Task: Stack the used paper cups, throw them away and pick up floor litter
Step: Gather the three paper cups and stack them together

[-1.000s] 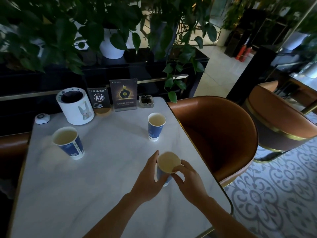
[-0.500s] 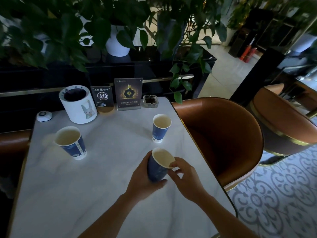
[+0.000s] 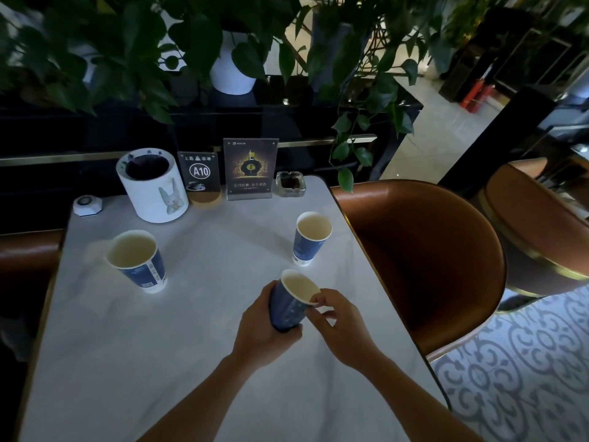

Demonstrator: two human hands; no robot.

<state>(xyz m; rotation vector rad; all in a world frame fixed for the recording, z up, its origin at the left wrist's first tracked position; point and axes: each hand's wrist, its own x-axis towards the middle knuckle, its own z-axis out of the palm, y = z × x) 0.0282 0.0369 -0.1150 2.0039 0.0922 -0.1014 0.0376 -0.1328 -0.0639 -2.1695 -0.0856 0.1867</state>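
Above the table (image 3: 191,362), a tilted paper cup (image 3: 288,306) is gripped around its side by the left hand (image 3: 261,330); its rim is pinched by the right hand (image 3: 338,323). Beyond it, two cups (image 3: 309,237) (image 3: 137,260) are left standing.

A white marble tabletop (image 3: 127,346) with a gold edge stands in dim light. Brown leather chairs (image 3: 439,250) sit to the right on patterned floor tiles (image 3: 526,378). Leafy plants (image 3: 191,43) hang over what seems a dark ledge (image 3: 79,129).
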